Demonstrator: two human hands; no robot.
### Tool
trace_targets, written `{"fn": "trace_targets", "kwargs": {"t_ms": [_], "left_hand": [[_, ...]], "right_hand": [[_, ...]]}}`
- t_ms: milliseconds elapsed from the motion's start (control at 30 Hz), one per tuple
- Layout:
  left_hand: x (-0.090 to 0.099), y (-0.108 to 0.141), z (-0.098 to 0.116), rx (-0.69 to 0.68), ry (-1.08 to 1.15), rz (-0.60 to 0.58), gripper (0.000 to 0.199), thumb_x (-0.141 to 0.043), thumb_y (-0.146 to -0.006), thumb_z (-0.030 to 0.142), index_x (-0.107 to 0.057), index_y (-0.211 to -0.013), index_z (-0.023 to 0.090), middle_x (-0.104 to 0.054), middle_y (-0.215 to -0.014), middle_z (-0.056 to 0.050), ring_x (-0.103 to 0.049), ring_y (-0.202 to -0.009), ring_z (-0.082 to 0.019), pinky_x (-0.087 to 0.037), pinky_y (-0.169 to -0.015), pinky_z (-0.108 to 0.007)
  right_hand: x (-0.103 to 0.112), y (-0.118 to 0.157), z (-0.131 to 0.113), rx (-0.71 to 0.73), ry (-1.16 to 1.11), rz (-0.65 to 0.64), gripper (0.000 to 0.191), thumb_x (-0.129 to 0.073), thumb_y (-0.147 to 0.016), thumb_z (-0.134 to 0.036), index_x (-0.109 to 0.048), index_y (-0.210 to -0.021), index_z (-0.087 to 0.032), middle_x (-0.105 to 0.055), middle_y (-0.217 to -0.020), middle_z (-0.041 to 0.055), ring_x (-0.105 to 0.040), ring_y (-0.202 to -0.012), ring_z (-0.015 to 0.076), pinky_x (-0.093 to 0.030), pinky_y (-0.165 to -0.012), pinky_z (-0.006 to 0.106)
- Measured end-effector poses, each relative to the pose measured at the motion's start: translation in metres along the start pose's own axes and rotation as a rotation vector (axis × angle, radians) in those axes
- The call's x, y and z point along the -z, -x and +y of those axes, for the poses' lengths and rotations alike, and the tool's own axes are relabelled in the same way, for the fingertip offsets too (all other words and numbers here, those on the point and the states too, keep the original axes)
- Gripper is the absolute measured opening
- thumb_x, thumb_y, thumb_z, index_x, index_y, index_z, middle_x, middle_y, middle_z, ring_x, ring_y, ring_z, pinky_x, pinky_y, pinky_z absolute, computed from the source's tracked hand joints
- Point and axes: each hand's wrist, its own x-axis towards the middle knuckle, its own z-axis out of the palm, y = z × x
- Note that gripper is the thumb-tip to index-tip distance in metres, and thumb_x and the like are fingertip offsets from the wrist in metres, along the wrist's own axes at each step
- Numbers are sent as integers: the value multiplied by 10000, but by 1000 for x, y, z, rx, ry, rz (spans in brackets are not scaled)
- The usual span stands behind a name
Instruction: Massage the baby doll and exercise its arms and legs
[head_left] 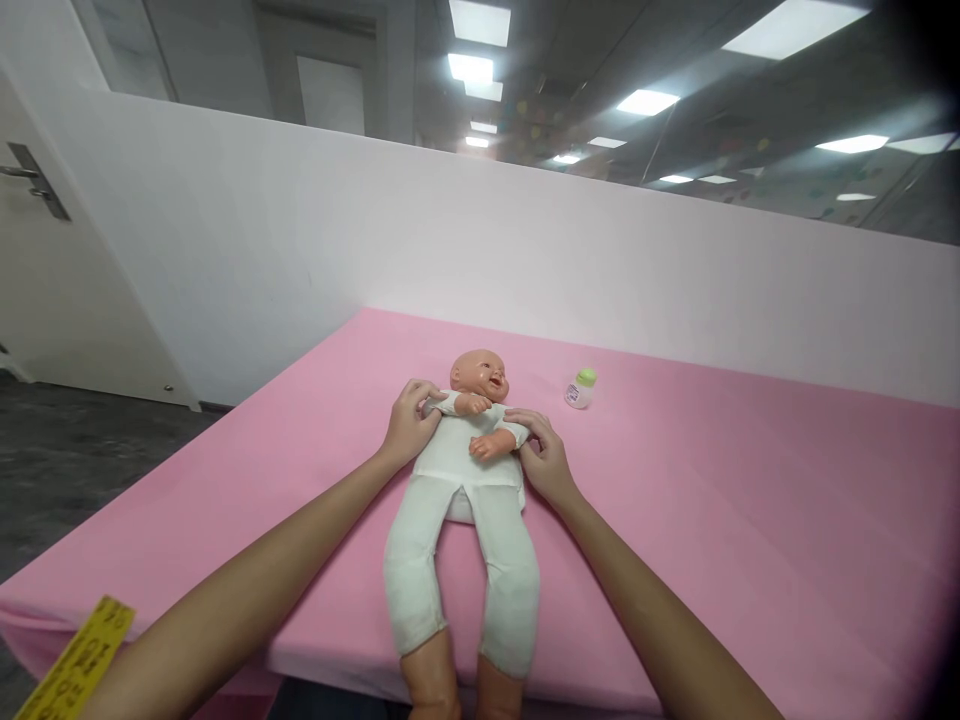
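A baby doll (465,450) in a white top and pale trousers lies on its back on the pink-covered table (675,520), head toward the wall, bare feet at the near edge. My left hand (414,418) is closed on the doll's upper arm or shoulder at the left of its chest. On the other side, my right hand (544,452) wraps round the sleeve at the doll's other shoulder. Both of the doll's forearms rest bent over its chest. Behind and right of the doll, a small clear bottle with a green cap (581,388) stands upright.
A white wall (525,260) rises behind the table, with glass above it. Yellow measuring tape (82,660) shows at the lower left, by my left forearm. A door (67,270) and dark floor are at the left.
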Motion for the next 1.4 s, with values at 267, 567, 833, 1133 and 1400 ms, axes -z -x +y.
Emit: {"fn": "trace_targets", "kwargs": {"t_ms": [267,567,833,1133,1400], "left_hand": [[2,-2,-4,322,181,110,345,-709,-828,362,-606,-1125,219,-663,-1178,-58,-632,-966,-199,-517,-811,-322],[4,-1,0,121,32,69,308,-661,-850,273,-645,-1156,244,-647,-1109,-46,-627,-948,-198,-515,-783,-312],[4,0,8,-13,-67,1,245,-582,-805,129,-702,-993,229,-641,-1054,-43,-616,-993,-207,-504,-837,-327],[6,-4,-1,253,148,117,372,-656,-883,369,-592,-1219,222,-684,-1131,-60,-650,-931,-196,-529,-826,-330],[3,1,8,-77,-84,-83,317,-541,-842,135,-717,-1078,252,-629,-1094,-50,-615,-1040,-203,-502,-836,-320]], "right_hand": [[0,-2,7,-237,-176,172,287,-630,-915,-354,-626,-1178,-240,-682,-1141,56,-633,-1009,230,-536,-817,346],[1,-2,2,-120,-105,108,252,-629,-901,-265,-682,-1148,-257,-689,-1164,63,-638,-1067,254,-524,-898,392],[-2,0,0,-102,-71,79,299,-566,-911,-211,-666,-1187,-266,-676,-1237,66,-614,-1163,259,-512,-961,414],[1,-3,8,-259,-190,268,243,-594,-958,-401,-598,-1133,-233,-659,-1023,39,-616,-897,200,-518,-751,314],[-3,0,2,-24,-39,21,290,-577,-864,-182,-730,-1093,-273,-674,-1242,73,-587,-1231,276,-497,-995,428]]}}
